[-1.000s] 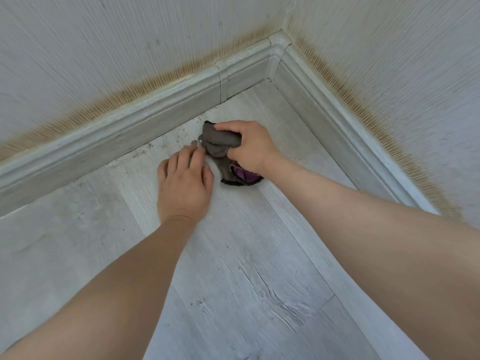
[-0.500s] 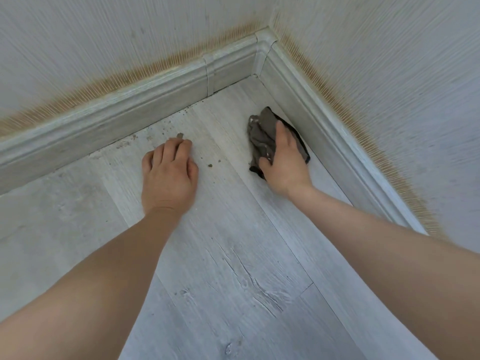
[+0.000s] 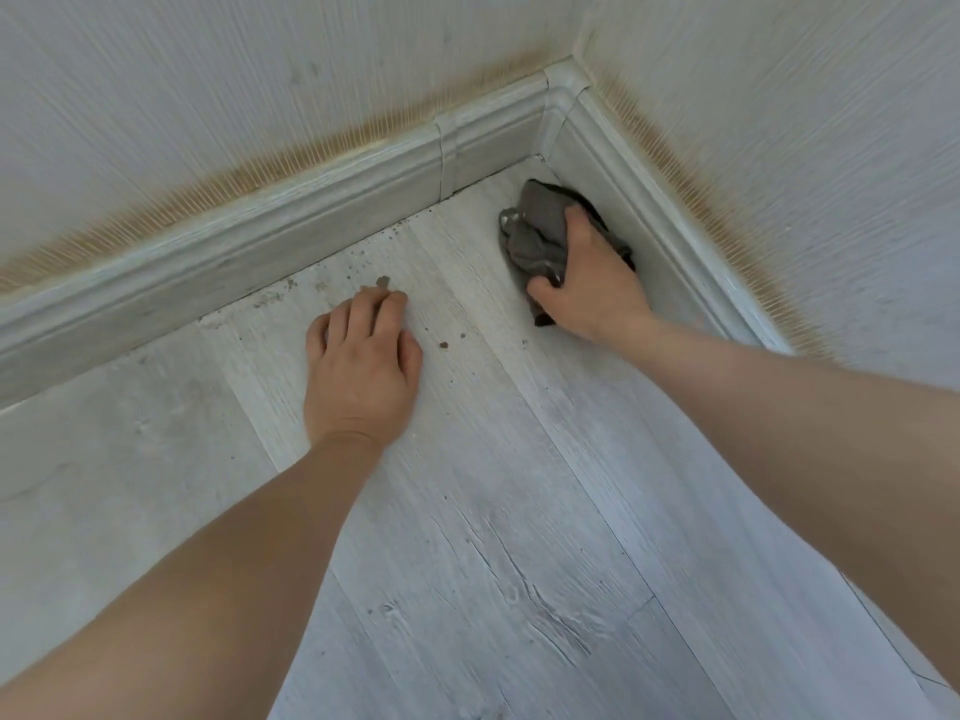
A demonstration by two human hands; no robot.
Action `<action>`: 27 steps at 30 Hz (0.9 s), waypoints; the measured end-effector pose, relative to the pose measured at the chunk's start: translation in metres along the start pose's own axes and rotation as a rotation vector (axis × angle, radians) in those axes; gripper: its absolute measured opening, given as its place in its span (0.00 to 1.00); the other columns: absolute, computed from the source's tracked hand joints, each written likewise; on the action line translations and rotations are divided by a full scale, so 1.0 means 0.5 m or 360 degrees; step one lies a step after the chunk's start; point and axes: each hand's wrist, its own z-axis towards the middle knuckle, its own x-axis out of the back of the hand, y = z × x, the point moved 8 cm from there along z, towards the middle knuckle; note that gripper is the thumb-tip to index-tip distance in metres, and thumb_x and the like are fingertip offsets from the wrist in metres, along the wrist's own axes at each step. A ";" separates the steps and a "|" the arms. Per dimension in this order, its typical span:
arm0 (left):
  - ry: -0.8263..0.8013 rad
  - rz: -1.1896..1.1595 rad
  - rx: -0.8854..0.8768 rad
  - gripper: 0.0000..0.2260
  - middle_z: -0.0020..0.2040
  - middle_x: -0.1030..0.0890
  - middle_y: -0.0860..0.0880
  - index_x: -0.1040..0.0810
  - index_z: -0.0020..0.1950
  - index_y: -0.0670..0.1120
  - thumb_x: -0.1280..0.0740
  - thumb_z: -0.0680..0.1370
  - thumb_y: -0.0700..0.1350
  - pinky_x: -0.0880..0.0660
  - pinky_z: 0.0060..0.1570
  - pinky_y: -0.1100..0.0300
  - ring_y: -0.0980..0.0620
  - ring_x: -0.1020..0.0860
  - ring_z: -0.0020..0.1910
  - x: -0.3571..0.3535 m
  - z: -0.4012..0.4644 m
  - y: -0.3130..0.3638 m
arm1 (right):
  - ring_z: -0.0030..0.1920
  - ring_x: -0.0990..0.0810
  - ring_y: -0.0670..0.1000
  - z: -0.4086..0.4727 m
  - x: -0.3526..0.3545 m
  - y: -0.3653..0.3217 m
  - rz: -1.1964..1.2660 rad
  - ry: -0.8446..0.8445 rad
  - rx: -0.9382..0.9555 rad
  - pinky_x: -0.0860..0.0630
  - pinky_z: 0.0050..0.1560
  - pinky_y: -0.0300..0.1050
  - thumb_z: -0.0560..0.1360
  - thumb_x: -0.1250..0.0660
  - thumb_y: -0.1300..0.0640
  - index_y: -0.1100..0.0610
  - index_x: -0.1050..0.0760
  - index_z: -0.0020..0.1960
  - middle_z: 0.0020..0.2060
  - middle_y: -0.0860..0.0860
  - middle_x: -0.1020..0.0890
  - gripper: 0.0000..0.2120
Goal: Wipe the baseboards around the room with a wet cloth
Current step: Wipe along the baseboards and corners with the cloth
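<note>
The crumpled grey-brown wet cloth [image 3: 540, 236] lies on the floor against the foot of the right-hand pale moulded baseboard [image 3: 649, 210], just short of the corner. Our right hand [image 3: 587, 288] grips it, fingers curled over the wad. Its long axis runs along that board, pointing towards the corner. We judge it could drag the dark crumbs [image 3: 443, 345] on the pale wood-look floor [image 3: 493, 511] onto the skirting, smearing it. Our left hand [image 3: 361, 366] rests loosely on the planks, holding nothing.
</note>
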 end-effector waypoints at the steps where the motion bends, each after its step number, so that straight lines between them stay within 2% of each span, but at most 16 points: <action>1: -0.0002 -0.0003 -0.0004 0.14 0.59 0.26 0.45 0.28 0.63 0.44 0.40 0.78 0.43 0.38 0.62 0.49 0.45 0.29 0.56 0.000 0.000 0.000 | 0.70 0.36 0.53 0.026 0.003 -0.015 0.0005 -0.0023 0.0025 0.36 0.66 0.44 0.75 0.37 0.49 0.58 0.55 0.77 0.74 0.54 0.40 0.39; 4: -0.0003 0.0000 -0.0001 0.15 0.59 0.27 0.46 0.28 0.64 0.44 0.41 0.78 0.45 0.38 0.62 0.49 0.45 0.29 0.56 -0.002 0.000 -0.003 | 0.69 0.35 0.53 0.095 0.003 -0.049 0.0038 -0.0082 0.0056 0.36 0.65 0.42 0.74 0.34 0.50 0.58 0.51 0.76 0.72 0.53 0.37 0.38; 8: -0.0011 0.0005 -0.0002 0.16 0.59 0.27 0.46 0.29 0.64 0.45 0.42 0.78 0.46 0.39 0.62 0.50 0.46 0.30 0.56 -0.004 0.001 -0.003 | 0.69 0.36 0.53 0.124 -0.006 -0.051 0.0138 -0.0064 0.0024 0.37 0.69 0.45 0.72 0.32 0.48 0.57 0.50 0.76 0.71 0.53 0.36 0.41; 12: 0.0002 0.0013 0.0002 0.15 0.59 0.27 0.46 0.29 0.64 0.45 0.42 0.78 0.46 0.39 0.63 0.50 0.46 0.30 0.56 -0.003 0.001 -0.004 | 0.67 0.33 0.53 0.128 -0.008 -0.047 0.0150 -0.0068 0.0019 0.34 0.66 0.45 0.70 0.31 0.49 0.56 0.47 0.75 0.69 0.54 0.34 0.40; 14: 0.0004 0.0021 0.0001 0.15 0.58 0.27 0.46 0.28 0.64 0.45 0.41 0.78 0.46 0.39 0.63 0.50 0.46 0.30 0.56 -0.003 0.000 -0.003 | 0.65 0.32 0.54 0.128 -0.002 -0.051 0.0123 -0.0030 0.0017 0.31 0.63 0.47 0.69 0.30 0.49 0.57 0.43 0.73 0.67 0.54 0.32 0.37; 16: 0.0006 0.0024 -0.0006 0.15 0.58 0.27 0.47 0.28 0.63 0.45 0.41 0.78 0.46 0.39 0.62 0.51 0.46 0.30 0.56 -0.004 0.000 -0.002 | 0.62 0.29 0.55 0.126 0.014 -0.056 0.0002 0.0016 0.0002 0.28 0.54 0.46 0.70 0.31 0.52 0.57 0.41 0.70 0.63 0.54 0.29 0.34; 18: 0.0003 0.0026 -0.0006 0.15 0.58 0.27 0.47 0.28 0.63 0.45 0.41 0.78 0.46 0.40 0.62 0.51 0.46 0.30 0.56 -0.004 0.001 -0.003 | 0.58 0.27 0.55 0.117 0.028 -0.060 -0.0075 0.0023 0.0005 0.30 0.47 0.44 0.71 0.32 0.54 0.56 0.41 0.70 0.59 0.54 0.26 0.32; 21: -0.0006 0.0026 0.0005 0.15 0.58 0.27 0.47 0.29 0.64 0.46 0.42 0.78 0.46 0.38 0.62 0.50 0.46 0.30 0.56 -0.004 0.001 -0.004 | 0.53 0.26 0.54 0.092 0.020 -0.070 -0.0138 -0.0012 0.0133 0.30 0.45 0.43 0.72 0.33 0.55 0.57 0.38 0.68 0.54 0.54 0.25 0.28; 22: -0.0007 0.0028 0.0006 0.15 0.58 0.27 0.47 0.29 0.64 0.46 0.42 0.78 0.46 0.38 0.62 0.49 0.46 0.30 0.56 -0.004 0.000 -0.004 | 0.55 0.26 0.54 0.086 0.014 -0.071 -0.0175 -0.0023 0.0173 0.30 0.45 0.43 0.73 0.33 0.55 0.57 0.38 0.68 0.55 0.54 0.26 0.27; 24: 0.0002 0.0022 0.0004 0.15 0.58 0.27 0.46 0.29 0.63 0.45 0.42 0.78 0.46 0.37 0.62 0.49 0.46 0.30 0.56 -0.004 0.000 -0.003 | 0.66 0.33 0.55 0.086 0.002 -0.064 -0.0261 -0.0066 0.0205 0.30 0.56 0.45 0.74 0.34 0.53 0.59 0.44 0.73 0.67 0.56 0.32 0.33; 25: 0.0006 0.0021 0.0005 0.15 0.58 0.27 0.46 0.28 0.63 0.45 0.42 0.78 0.46 0.37 0.62 0.49 0.46 0.30 0.56 -0.003 -0.001 -0.002 | 0.71 0.39 0.55 0.090 -0.002 -0.060 -0.0285 -0.0089 0.0178 0.34 0.64 0.47 0.74 0.34 0.51 0.60 0.50 0.75 0.73 0.56 0.40 0.37; 27: 0.0012 0.0019 0.0006 0.15 0.57 0.26 0.46 0.28 0.63 0.45 0.42 0.78 0.46 0.37 0.62 0.50 0.46 0.30 0.56 -0.004 0.000 0.001 | 0.75 0.48 0.53 0.104 0.000 -0.053 -0.0237 -0.0086 0.0099 0.43 0.72 0.48 0.74 0.35 0.50 0.61 0.56 0.76 0.77 0.55 0.51 0.41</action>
